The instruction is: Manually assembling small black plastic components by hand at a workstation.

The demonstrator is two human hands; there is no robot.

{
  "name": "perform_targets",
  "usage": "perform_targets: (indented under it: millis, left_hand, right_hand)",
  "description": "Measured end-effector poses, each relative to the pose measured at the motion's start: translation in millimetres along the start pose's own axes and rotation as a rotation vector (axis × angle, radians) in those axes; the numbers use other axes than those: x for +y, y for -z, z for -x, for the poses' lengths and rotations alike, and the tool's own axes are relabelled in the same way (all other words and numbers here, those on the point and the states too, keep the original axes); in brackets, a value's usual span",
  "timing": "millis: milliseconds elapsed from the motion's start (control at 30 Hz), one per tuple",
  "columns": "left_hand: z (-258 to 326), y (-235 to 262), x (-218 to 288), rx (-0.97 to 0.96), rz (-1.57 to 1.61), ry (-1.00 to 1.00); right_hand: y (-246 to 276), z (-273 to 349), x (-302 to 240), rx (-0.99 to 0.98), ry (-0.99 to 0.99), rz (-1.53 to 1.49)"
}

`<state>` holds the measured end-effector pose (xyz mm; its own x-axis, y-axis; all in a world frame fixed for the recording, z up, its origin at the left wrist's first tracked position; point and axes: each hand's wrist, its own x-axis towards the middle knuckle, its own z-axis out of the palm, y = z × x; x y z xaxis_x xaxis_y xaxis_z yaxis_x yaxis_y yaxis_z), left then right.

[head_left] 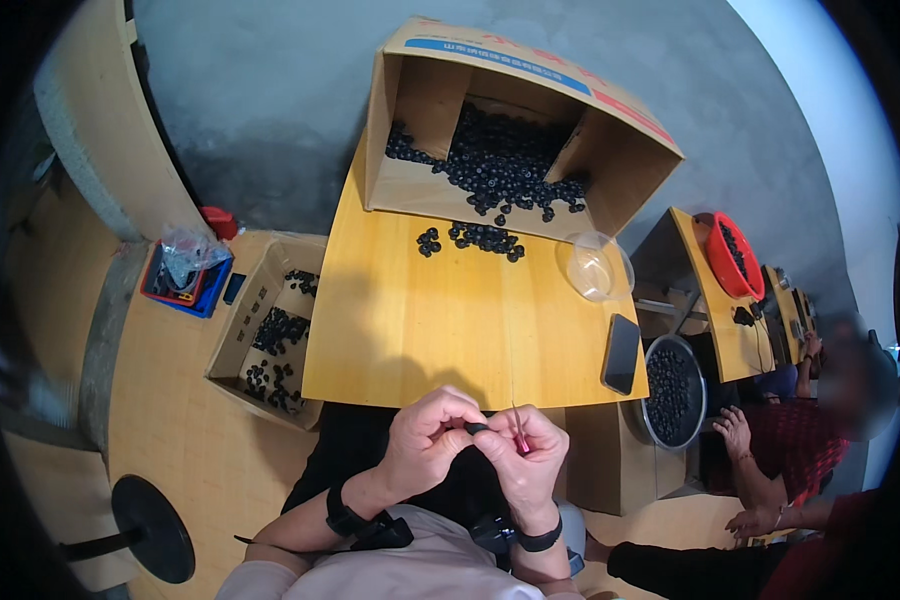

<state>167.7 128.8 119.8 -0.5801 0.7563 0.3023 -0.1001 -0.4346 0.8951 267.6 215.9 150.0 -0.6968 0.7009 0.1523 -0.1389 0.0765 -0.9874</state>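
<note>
As the head view shows, the left hand (432, 440) pinches a small black part (477, 428), while the right hand (530, 455), close beside it, grips a slim red-handled pick (521, 441). The part sits between both hands, near the wooden table's (410, 320) front edge. Beyond, an open cardboard box (400, 188) holds loose black pieces (510, 160); a smartphone (621, 353) lies to the right.
</note>
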Motion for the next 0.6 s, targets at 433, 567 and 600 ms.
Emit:
perform_targets:
  millis: [433, 567, 600]
  left_hand:
    - [6.0, 0.4, -3.7, 0.034, 0.201, 0.112]
    - [5.7, 1.6, 0.0, 0.034, 0.157, 0.105]
    - [5.5, 0.9, 0.9, 0.036, 0.157, 0.107]
  right_hand:
    - [18.6, 2.1, 1.7, -0.102, 0.348, 0.443]
    - [11.6, 4.5, -4.2, -0.146, 0.461, 0.564]
    - [9.9, 3.7, -4.6, -0.147, 0.458, 0.564]
